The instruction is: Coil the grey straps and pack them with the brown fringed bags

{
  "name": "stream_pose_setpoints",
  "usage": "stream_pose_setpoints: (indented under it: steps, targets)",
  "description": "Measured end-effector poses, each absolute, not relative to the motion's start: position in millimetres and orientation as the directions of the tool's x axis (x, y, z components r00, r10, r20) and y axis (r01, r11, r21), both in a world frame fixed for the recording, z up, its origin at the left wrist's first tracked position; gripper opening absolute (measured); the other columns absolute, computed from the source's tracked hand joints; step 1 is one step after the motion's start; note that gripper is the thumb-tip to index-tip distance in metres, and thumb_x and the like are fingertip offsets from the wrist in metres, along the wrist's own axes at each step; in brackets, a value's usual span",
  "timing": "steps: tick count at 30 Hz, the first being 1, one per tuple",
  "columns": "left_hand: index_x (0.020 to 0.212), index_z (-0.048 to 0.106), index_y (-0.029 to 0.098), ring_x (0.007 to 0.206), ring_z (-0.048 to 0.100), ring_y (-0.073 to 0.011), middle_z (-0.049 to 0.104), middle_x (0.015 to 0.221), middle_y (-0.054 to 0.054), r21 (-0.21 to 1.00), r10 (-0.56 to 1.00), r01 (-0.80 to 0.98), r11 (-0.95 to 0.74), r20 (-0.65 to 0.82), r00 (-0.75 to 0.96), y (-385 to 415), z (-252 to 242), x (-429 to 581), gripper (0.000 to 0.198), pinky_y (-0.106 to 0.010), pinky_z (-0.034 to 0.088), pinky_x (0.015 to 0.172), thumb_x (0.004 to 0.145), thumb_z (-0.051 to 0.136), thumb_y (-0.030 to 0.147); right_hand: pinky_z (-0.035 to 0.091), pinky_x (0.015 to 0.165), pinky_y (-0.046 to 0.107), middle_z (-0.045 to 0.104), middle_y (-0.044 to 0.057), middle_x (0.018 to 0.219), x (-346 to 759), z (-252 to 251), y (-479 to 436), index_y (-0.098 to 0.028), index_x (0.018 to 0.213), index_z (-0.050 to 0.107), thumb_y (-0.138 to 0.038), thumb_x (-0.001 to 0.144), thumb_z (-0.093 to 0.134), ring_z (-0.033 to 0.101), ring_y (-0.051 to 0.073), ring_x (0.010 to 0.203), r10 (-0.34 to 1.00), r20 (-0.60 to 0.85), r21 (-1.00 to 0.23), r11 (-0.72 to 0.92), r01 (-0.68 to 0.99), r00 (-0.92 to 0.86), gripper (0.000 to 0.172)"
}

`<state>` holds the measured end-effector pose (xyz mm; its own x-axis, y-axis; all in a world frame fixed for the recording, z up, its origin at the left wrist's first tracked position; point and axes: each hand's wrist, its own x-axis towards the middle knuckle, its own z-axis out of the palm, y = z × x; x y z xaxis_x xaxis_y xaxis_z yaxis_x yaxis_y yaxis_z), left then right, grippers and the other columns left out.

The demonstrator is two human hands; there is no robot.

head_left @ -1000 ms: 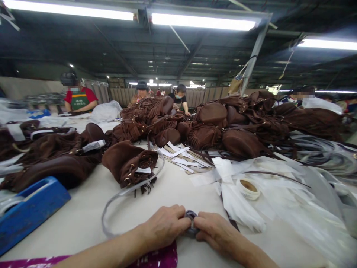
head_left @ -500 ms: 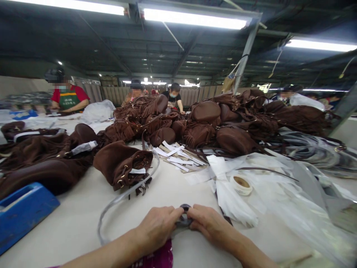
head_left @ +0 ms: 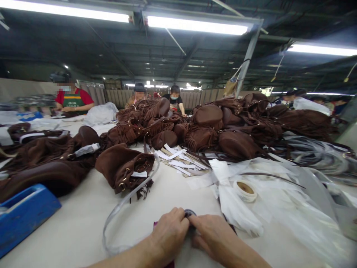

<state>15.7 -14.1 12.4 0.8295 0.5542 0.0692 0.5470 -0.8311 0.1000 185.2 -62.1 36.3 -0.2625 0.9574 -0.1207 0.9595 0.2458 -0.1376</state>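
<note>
A plastic-wrapped bag strap (head_left: 107, 219) loops across the table from the brown fringed drawstring bag (head_left: 111, 165) down toward my hands. Its near end seems to be rolled into a small coil (head_left: 190, 213) between my fingers. My left hand (head_left: 170, 230) is closed around the coil's left side. On the right side, my right hand (head_left: 213, 234) pinches it with thumb and index finger; its lower fingers are blurred. Most of the coil is hidden behind both hands. The bag lies on its side, with gold eyelets and a white slip at its mouth.
A blue tape dispenser (head_left: 30, 216) stands at the left. To the right lie a tape roll (head_left: 245, 190), white tissue paper (head_left: 232, 208) and clear plastic sheets. Paper strips (head_left: 181, 160) and a heap of brown bags (head_left: 206, 115) lie farther back. Several people work beyond.
My hands have shifted slightly right, and the fingers have changed their hold on the coil, the left now more tightly curled. The view has tipped a little; the bag has not moved.
</note>
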Motion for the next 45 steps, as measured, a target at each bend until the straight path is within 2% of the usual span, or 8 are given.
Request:
stream_pose_setpoints:
  steps: [4, 9, 17, 22, 27, 32, 39, 45]
  targets:
    - [0.098, 0.057, 0.020, 0.086, 0.054, -0.0171, 0.059, 0.096, -0.002, 0.194, 0.595, 0.571, -0.798, 0.099, 0.798, -20, 6, 12, 0.010, -0.025, 0.045, 0.074, 0.092, 0.050, 0.018, 0.037, 0.059, 0.026, 0.070, 0.005, 0.087, 180, 15, -61, -0.020, 0.094, 0.063, -0.014, 0.089, 0.049, 0.066, 0.020, 0.076, 0.963, -0.018, -0.095, 0.265, 0.959, -0.268, 0.015]
    - [0.100, 0.056, 0.023, 0.078, 0.053, -0.0155, 0.056, 0.088, -0.001, 0.125, 0.498, 0.486, -0.865, 0.094, 0.862, -1, 18, -5, 0.009, -0.023, 0.044, 0.067, 0.093, 0.050, 0.023, 0.041, 0.067, 0.025, 0.067, 0.004, 0.088, 204, 24, -54, -0.020, 0.086, 0.062, -0.015, 0.087, 0.055, 0.063, 0.018, 0.082, 0.870, -0.023, -0.189, 0.479, 0.857, -0.492, 0.009]
    - [0.100, 0.053, 0.018, 0.092, 0.053, -0.0215, 0.058, 0.102, -0.006, 0.151, 0.621, 0.606, -0.781, 0.077, 0.780, -22, 9, 22, 0.009, -0.032, 0.050, 0.075, 0.092, 0.049, 0.015, 0.040, 0.064, 0.029, 0.071, 0.011, 0.089, 179, 30, -59, -0.018, 0.100, 0.061, -0.013, 0.087, 0.045, 0.067, 0.025, 0.081, 0.971, -0.137, -0.188, 0.167, 0.968, -0.194, 0.021]
    - [0.095, 0.055, 0.021, 0.091, 0.052, -0.0191, 0.055, 0.103, -0.004, 0.177, 0.570, 0.547, -0.818, 0.132, 0.811, -14, 24, 1, 0.010, -0.028, 0.049, 0.074, 0.089, 0.058, 0.028, 0.041, 0.069, 0.026, 0.067, 0.005, 0.093, 190, 19, -58, -0.022, 0.091, 0.060, -0.015, 0.086, 0.051, 0.064, 0.020, 0.086, 0.926, -0.071, -0.353, 0.323, 0.878, -0.370, 0.013]
    - [0.094, 0.057, 0.020, 0.093, 0.051, -0.0190, 0.054, 0.106, -0.005, 0.089, 0.398, 0.388, -0.917, 0.181, 0.899, 3, 30, -8, 0.007, -0.030, 0.047, 0.078, 0.089, 0.056, 0.025, 0.042, 0.069, 0.026, 0.068, 0.006, 0.094, 198, 29, -54, -0.021, 0.091, 0.062, -0.012, 0.083, 0.053, 0.065, 0.021, 0.087, 0.894, -0.129, -0.296, 0.378, 0.877, -0.429, 0.015]
    - [0.084, 0.056, 0.016, 0.088, 0.049, -0.0195, 0.056, 0.093, -0.005, 0.167, 0.518, 0.490, -0.856, 0.267, 0.813, -7, 5, 16, 0.008, -0.031, 0.047, 0.076, 0.091, 0.052, 0.019, 0.041, 0.063, 0.031, 0.073, 0.012, 0.091, 176, 31, -63, -0.019, 0.108, 0.059, -0.013, 0.088, 0.045, 0.069, 0.030, 0.083, 0.967, -0.185, -0.120, 0.156, 0.980, -0.177, 0.025]
    - [0.103, 0.058, 0.022, 0.092, 0.052, -0.0170, 0.060, 0.107, -0.004, 0.279, 0.337, 0.270, -0.922, 0.233, 0.912, 3, 25, -7, 0.014, -0.028, 0.045, 0.084, 0.094, 0.050, 0.026, 0.042, 0.073, 0.026, 0.069, 0.006, 0.094, 191, 25, -57, -0.019, 0.094, 0.060, -0.016, 0.086, 0.052, 0.064, 0.020, 0.087, 0.921, -0.077, -0.379, 0.328, 0.865, -0.383, 0.011]
    - [0.103, 0.052, 0.019, 0.093, 0.058, -0.0165, 0.060, 0.103, -0.004, 0.370, 0.426, 0.320, -0.872, 0.252, 0.869, 2, 12, -1, 0.015, -0.024, 0.047, 0.082, 0.092, 0.045, 0.014, 0.042, 0.067, 0.029, 0.071, 0.008, 0.092, 192, 31, -51, -0.019, 0.104, 0.061, -0.013, 0.087, 0.045, 0.067, 0.024, 0.082, 0.941, -0.114, -0.143, 0.301, 0.943, -0.318, 0.023]
